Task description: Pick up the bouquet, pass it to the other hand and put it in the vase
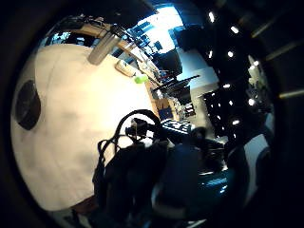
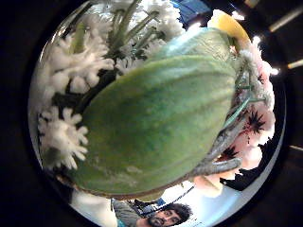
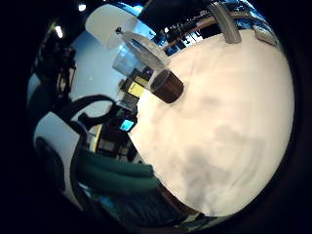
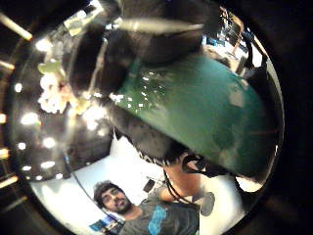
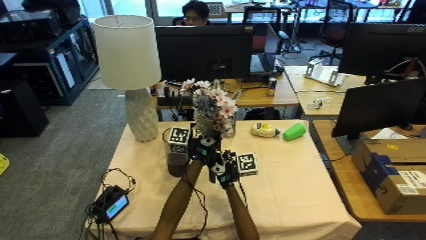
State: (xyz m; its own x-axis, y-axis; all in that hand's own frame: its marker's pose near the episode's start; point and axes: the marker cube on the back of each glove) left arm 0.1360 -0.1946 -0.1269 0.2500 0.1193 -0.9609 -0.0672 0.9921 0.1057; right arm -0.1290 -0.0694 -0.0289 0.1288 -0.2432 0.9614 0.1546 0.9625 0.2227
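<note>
1. The task looks to be at the hand-over: the bouquet of white, pink and yellow artificial flowers with broad green leaves [image 5: 212, 107] is already off the desk and held upright above it, but it is not yet in the vase.
2. The left hand [image 5: 202, 145] is raised under the blooms, where the stems would be. The left thumb-side palm view is filled by a big green leaf [image 2: 156, 127] with white blossoms [image 2: 64, 137] beside it, so the bouquet lies right against that palm. Its grip appears closed round the stems, though the fingers themselves are hard to make out.
3. The right hand [image 5: 226, 170] sits just near and right of the left, lower down, touching or almost touching it. Whether its grip is apart or closed on the stems cannot be told; its thumb-side palm view shows only dark glove and a green shape close by.
4. The clear glass vase with a dark lower part [image 5: 177, 152] stands on the beige-clothed desk [image 5: 293, 175], just left of the left hand, empty as far as the pictures show.
5. Farther off on the desk stand a white lamp with a textured base [image 5: 133, 75] at the far left, and a green cup lying on its side [image 5: 293, 131] at the far right.
6. Left to do, by this judgement: finish the pass, then lower the stems into the vase.
</note>
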